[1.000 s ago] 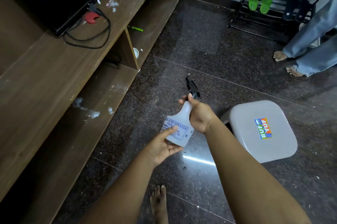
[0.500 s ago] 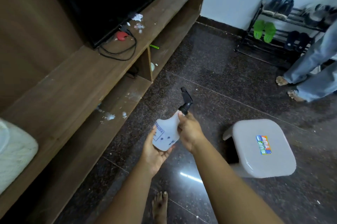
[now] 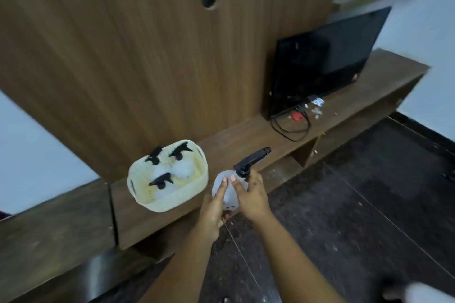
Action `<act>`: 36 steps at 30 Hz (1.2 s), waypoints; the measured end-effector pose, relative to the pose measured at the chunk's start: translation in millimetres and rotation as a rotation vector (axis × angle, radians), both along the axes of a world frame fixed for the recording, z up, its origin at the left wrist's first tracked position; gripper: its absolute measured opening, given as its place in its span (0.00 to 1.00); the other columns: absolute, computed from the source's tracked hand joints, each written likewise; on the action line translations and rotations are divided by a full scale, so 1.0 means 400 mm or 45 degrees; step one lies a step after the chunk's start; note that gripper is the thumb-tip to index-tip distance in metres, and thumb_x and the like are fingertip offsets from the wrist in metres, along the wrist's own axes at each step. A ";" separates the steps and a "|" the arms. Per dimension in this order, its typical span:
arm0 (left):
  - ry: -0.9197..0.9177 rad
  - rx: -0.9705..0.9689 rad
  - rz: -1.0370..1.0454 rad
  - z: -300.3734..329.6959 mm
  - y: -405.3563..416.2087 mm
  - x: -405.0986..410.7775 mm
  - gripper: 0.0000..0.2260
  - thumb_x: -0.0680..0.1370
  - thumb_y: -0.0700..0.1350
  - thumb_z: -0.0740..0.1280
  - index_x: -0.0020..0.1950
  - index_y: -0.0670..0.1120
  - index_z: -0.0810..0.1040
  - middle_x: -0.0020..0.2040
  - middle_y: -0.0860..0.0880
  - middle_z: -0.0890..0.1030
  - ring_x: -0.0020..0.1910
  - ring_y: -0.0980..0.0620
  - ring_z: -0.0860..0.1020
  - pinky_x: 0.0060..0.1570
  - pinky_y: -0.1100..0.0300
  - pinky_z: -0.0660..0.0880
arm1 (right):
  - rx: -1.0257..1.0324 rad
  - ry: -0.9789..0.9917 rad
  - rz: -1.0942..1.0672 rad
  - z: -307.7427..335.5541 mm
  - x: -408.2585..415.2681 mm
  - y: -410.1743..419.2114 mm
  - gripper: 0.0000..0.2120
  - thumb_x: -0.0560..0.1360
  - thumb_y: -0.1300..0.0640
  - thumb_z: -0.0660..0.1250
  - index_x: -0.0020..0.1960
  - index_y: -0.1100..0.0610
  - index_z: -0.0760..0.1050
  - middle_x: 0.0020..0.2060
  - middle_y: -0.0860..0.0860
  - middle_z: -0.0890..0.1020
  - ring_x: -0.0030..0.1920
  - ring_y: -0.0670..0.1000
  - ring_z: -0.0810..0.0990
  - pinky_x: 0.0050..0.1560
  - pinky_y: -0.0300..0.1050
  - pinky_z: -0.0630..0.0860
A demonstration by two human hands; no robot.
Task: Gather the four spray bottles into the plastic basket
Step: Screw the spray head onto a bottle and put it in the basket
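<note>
Spray bottle [image 3: 227, 191], the fourth, held in my curled left hand [image 3: 214, 206] and right hand [image 3: 253, 198], just right of the basket [image 3: 170, 200], ready, I judge, for loading.

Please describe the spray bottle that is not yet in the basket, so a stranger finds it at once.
Find the long wooden TV unit and the cream plastic basket on it. Just right of the basket, both hands hold a white spray bottle. Unlike the three bottles inside, it is outside the basket, above the floor.
</note>
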State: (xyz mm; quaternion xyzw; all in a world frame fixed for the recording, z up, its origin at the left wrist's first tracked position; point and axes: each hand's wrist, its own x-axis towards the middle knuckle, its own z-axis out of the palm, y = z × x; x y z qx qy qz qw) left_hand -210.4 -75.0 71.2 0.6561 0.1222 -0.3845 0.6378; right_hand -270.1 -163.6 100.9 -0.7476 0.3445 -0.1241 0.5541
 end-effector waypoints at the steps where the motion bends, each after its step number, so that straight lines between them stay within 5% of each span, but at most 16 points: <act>1: -0.009 -0.009 0.027 0.019 0.023 0.028 0.39 0.59 0.73 0.69 0.64 0.54 0.75 0.56 0.48 0.83 0.49 0.49 0.82 0.33 0.61 0.78 | -0.035 -0.005 0.101 0.019 0.030 0.020 0.25 0.79 0.46 0.60 0.73 0.54 0.62 0.69 0.53 0.69 0.69 0.54 0.68 0.68 0.53 0.68; 6: -0.077 0.007 0.104 0.049 0.090 0.170 0.30 0.68 0.69 0.65 0.59 0.48 0.79 0.52 0.47 0.84 0.50 0.46 0.83 0.48 0.52 0.82 | -0.141 0.016 0.206 0.081 0.166 0.071 0.21 0.79 0.51 0.62 0.69 0.55 0.67 0.64 0.54 0.75 0.64 0.54 0.74 0.62 0.48 0.72; 11: -0.099 -0.019 0.122 0.000 0.107 0.305 0.20 0.79 0.47 0.64 0.70 0.44 0.70 0.64 0.45 0.77 0.51 0.49 0.81 0.50 0.56 0.80 | -0.144 0.043 0.213 0.039 0.315 0.076 0.17 0.77 0.52 0.66 0.63 0.58 0.72 0.57 0.55 0.80 0.59 0.56 0.78 0.58 0.50 0.75; 16: -0.220 0.151 -0.010 -0.016 0.130 0.425 0.16 0.80 0.38 0.62 0.67 0.44 0.72 0.56 0.43 0.77 0.48 0.46 0.79 0.53 0.54 0.77 | -0.173 0.102 0.221 -0.031 0.427 0.063 0.16 0.77 0.55 0.66 0.62 0.60 0.73 0.57 0.57 0.80 0.58 0.56 0.79 0.50 0.38 0.68; 20: -0.490 0.373 -0.180 -0.039 0.143 0.500 0.13 0.78 0.36 0.63 0.62 0.41 0.76 0.51 0.46 0.79 0.54 0.47 0.78 0.55 0.61 0.72 | -0.085 0.242 0.237 -0.096 0.492 0.059 0.17 0.78 0.55 0.65 0.65 0.60 0.72 0.57 0.57 0.82 0.57 0.58 0.79 0.49 0.40 0.71; 24: -0.773 0.647 -0.445 -0.070 0.156 0.532 0.15 0.78 0.43 0.65 0.65 0.49 0.75 0.59 0.49 0.81 0.61 0.48 0.76 0.63 0.53 0.73 | -0.040 0.379 0.276 -0.160 0.536 0.066 0.18 0.77 0.58 0.66 0.65 0.62 0.74 0.56 0.58 0.83 0.56 0.58 0.81 0.45 0.35 0.68; 27: -0.967 0.920 -0.747 -0.088 0.151 0.540 0.18 0.79 0.52 0.63 0.69 0.56 0.70 0.63 0.55 0.78 0.66 0.48 0.69 0.63 0.50 0.69 | -0.043 0.452 0.332 -0.225 0.563 0.068 0.15 0.75 0.59 0.68 0.61 0.61 0.77 0.55 0.56 0.83 0.57 0.56 0.81 0.54 0.41 0.74; 30: -1.023 1.079 -0.903 -0.099 0.133 0.539 0.18 0.79 0.55 0.59 0.69 0.58 0.69 0.66 0.56 0.76 0.68 0.49 0.66 0.62 0.48 0.63 | -0.080 0.512 0.387 -0.291 0.582 0.060 0.13 0.74 0.57 0.70 0.57 0.60 0.79 0.53 0.56 0.84 0.55 0.56 0.82 0.57 0.50 0.78; 36: -1.064 1.236 -0.928 -0.138 0.120 0.566 0.14 0.81 0.51 0.55 0.64 0.55 0.73 0.60 0.53 0.80 0.66 0.49 0.67 0.62 0.47 0.56 | -0.087 0.621 0.452 -0.311 0.622 0.066 0.13 0.72 0.58 0.72 0.54 0.62 0.80 0.50 0.57 0.85 0.52 0.56 0.82 0.50 0.44 0.75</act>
